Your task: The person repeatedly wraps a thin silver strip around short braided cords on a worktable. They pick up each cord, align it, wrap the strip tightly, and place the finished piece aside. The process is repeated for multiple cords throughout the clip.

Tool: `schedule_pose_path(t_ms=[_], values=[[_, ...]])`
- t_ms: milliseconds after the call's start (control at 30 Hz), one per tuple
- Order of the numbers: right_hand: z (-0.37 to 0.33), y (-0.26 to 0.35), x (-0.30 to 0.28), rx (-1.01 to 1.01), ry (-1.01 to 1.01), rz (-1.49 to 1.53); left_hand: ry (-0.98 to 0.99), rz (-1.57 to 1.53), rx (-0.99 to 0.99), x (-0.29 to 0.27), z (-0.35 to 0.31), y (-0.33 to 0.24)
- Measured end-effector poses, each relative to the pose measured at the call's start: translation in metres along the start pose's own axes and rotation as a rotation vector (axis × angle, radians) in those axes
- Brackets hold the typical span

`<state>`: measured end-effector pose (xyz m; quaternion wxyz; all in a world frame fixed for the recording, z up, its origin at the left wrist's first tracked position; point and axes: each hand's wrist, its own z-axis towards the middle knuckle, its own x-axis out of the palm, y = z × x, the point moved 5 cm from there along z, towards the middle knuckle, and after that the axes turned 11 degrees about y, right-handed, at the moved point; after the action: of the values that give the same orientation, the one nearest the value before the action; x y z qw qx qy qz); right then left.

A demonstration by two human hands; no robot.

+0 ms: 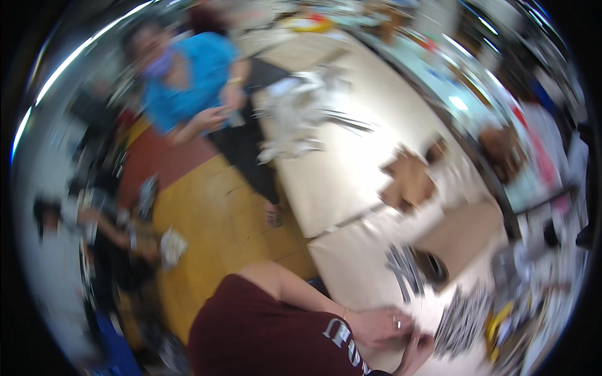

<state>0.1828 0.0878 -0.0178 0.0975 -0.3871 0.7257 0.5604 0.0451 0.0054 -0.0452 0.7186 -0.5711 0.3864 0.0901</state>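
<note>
Both hands meet low over the cream-covered table [354,272], and motion smears the picture. My left hand [379,327] wears a ring, its fingers curled together. Close against its fingertips is my right hand [419,352], also closed, with thumb and fingers drawn in. Anything between them is too small or hidden to make out. Just right of my hands lies a bundle of thin grey strips [463,323]. A smaller group of dark grey strips [404,272] sits beyond them, beside a brown sheet [467,238] with a dark round object [433,266] at its edge.
Brown cut pieces [407,180] and a heap of whitish pieces [298,103] lie farther along the table. Beyond its far left side, a co-worker in a blue top [204,66] holds something small. Another person [106,229] is at left. A yellow object [498,326] rests at right.
</note>
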Motion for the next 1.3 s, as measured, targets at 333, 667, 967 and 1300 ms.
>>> schedule_pose_path(t_ms=[333, 667, 967, 1300], values=[[0.043, 0.014, 0.029, -0.226, 0.204, -0.112, -0.289, 0.277, 0.185, 0.038, 0.022, 0.013], [0.049, 0.03, 0.03, -0.246, 0.257, -0.19, -0.32, 0.362, 0.214, 0.056, 0.042, 0.032], [0.057, 0.029, 0.031, -0.243, 0.276, -0.163, -0.443, 0.504, 0.215, 0.049, 0.046, 0.029], [0.006, -0.001, -0.024, -0.01, 0.2, -0.01, -0.257, -0.071, -0.083, -0.012, 0.003, 0.002]])
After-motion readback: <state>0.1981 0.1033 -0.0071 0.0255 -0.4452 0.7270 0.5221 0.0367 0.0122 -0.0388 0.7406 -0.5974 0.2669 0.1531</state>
